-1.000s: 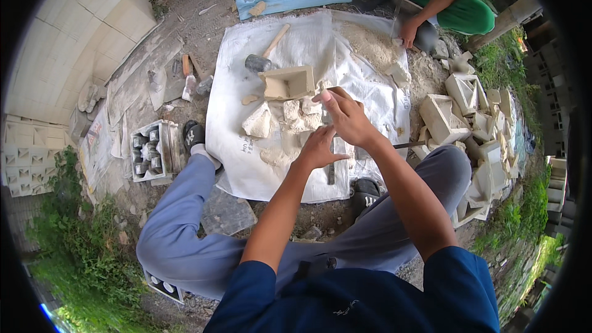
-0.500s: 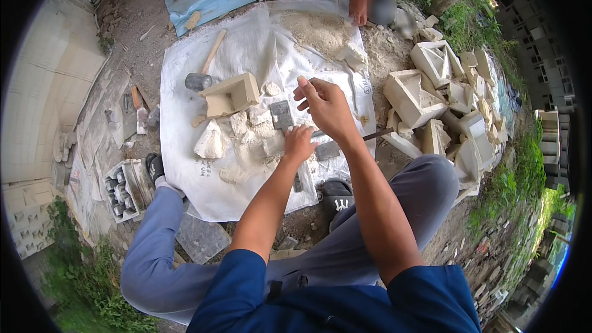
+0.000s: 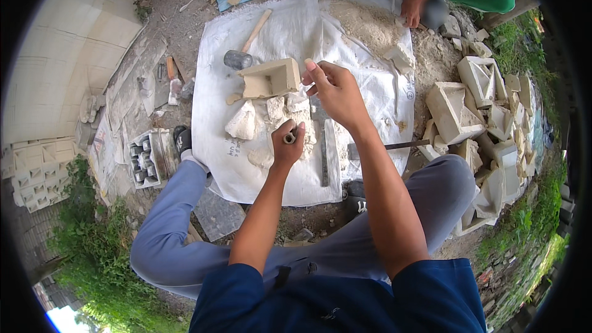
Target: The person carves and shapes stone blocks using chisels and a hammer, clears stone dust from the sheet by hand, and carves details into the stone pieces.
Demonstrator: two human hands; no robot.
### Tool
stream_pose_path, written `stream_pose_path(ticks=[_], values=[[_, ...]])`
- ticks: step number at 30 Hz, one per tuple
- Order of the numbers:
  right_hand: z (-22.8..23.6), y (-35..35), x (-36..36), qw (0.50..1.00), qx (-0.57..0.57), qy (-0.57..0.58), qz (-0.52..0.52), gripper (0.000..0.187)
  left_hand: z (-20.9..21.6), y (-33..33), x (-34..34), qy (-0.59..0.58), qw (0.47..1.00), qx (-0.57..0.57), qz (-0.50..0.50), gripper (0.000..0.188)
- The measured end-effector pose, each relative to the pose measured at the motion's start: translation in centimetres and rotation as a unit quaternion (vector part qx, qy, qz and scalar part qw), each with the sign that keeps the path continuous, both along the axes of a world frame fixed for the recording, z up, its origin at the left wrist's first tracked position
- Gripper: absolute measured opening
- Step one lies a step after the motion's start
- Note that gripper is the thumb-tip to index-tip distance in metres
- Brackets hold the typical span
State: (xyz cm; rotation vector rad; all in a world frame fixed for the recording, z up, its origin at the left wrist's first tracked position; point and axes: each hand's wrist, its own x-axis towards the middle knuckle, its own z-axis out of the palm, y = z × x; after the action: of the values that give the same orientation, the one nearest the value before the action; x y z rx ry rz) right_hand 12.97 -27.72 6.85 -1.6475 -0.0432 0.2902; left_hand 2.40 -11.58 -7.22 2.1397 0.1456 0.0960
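Observation:
My left hand (image 3: 288, 143) is closed round a short metal tube, whose round hollow end (image 3: 288, 139) points up toward me; its lower part is hidden. Beneath that hand lie pale broken chunks (image 3: 241, 121) and crumbs on a white sheet (image 3: 216, 86). Above the sheet, farther and to the right, hovers my right hand (image 3: 333, 89). Its fingers are loosely curled, thumb raised and apart, with nothing visible in them. A cream box-shaped block (image 3: 269, 79) with a hollow lies just beyond the chunks. Under my right forearm rests a hammer with a dark head (image 3: 353, 152) and a thin handle.
A wooden-handled mallet (image 3: 238, 59) lies on the sheet's far left. Hollow cast blocks (image 3: 453, 113) are heaped at right. A grey metal mould (image 3: 148, 159) stands by my left foot. Another person's hand (image 3: 412, 7) is at the far edge, beside a powder pile (image 3: 364, 21).
My left hand has gone from lying over the dark bar and chunks to gripping the upright tube. My right hand stays raised with curled fingers. The whole view has shifted.

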Motion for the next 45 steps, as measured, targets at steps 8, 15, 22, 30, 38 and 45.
stream_pose_path(ticks=[8,15,22,30,38,45], values=[[-1.0,1.8,-1.1,0.997,-0.046,0.028,0.061,0.055,0.8,2.6,-3.3,-0.128,0.849,-0.433,0.273,0.053],[-2.0,1.8,-3.6,0.989,-0.110,-0.001,0.099,0.050,-0.1,4.4,-3.4,-0.084,0.955,-0.216,0.187,0.053],[-3.1,2.0,-3.8,0.991,-0.107,-0.035,0.070,0.051,0.8,3.3,-3.2,-0.069,0.913,-0.385,0.118,0.052],[-2.5,0.8,-3.8,0.983,-0.149,-0.022,0.106,0.050,3.9,0.1,-1.5,-0.098,0.960,-0.261,0.032,0.049],[-4.3,1.4,-3.5,0.983,-0.153,-0.024,0.097,0.049,0.4,1.7,0.3,-0.091,0.936,-0.333,0.077,0.047],[-3.3,2.1,-3.6,0.988,-0.113,0.018,0.099,0.050,1.1,3.8,-0.8,-0.103,0.925,-0.347,0.111,0.047]])
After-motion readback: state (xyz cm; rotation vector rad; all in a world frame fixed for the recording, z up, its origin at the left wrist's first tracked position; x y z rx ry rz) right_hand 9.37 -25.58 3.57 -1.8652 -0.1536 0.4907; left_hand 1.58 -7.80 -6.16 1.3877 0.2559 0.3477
